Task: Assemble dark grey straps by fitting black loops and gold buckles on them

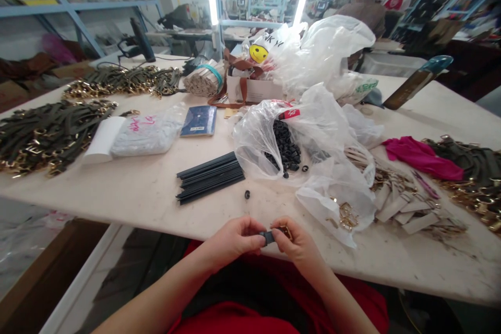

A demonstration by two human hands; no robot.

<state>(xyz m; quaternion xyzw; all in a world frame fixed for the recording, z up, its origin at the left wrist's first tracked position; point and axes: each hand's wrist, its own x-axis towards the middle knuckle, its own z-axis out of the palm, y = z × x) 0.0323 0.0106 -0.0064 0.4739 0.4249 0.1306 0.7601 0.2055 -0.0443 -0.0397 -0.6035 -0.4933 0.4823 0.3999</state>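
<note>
Two hands, both mine, meet at the table (129, 193) edge, nearer me than the bundle of dark strips (210, 176). My left hand (234, 240) pinches a small dark loop (268, 237) between thumb and fingers, and my right hand (300, 246) closes narrowly on its other end, where a gold buckle (285, 231) shows. I judge the work goes best with both pinches short and close together, so the little piece cannot twist. One loose black ring (247, 194) lies just right of the bundle. Further right, one clear bag (274, 135) holds a heap of such rings, too many to count, with two more at its mouth. One blue booklet (199, 120) lies behind the bundle.
</note>
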